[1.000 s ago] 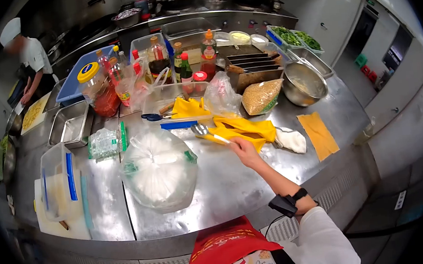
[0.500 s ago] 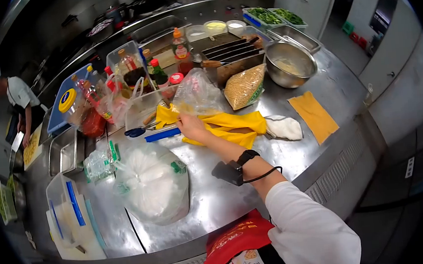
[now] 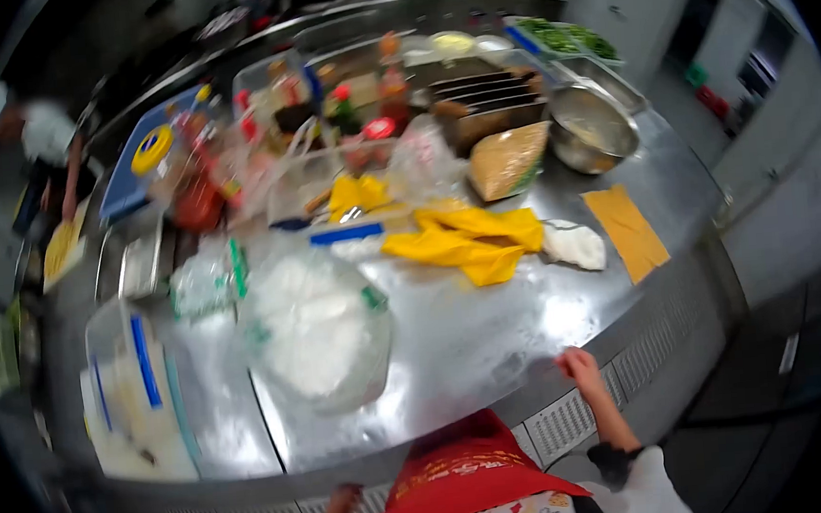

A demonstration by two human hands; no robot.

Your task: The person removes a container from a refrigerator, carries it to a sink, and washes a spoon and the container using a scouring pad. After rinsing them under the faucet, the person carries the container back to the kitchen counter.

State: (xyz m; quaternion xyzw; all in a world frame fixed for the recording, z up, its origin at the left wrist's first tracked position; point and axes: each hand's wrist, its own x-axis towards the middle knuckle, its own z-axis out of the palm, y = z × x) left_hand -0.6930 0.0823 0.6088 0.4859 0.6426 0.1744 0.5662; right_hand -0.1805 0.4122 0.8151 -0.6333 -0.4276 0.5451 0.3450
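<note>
My right hand hangs over the near edge of the steel counter. Its fingers look loosely bent and apart, with nothing seen in them. Low by the red apron, my left hand is dark and smeared, so its fingers cannot be made out. Beyond the right hand lie a crumpled yellow cloth, a white cloth and a flat orange cloth. A knotted plastic bag of white contents sits left of centre on the counter.
Bottles and jars crowd a clear bin and a blue crate. A bag of yellowish grains leans near a steel bowl. Clear lidded containers stand at left. A co-worker works at far left.
My right hand has let go of the plastic and yellow cloth area and drawn back to the counter's near edge. My left hand has come into view. The whole view has shifted and blurred.
</note>
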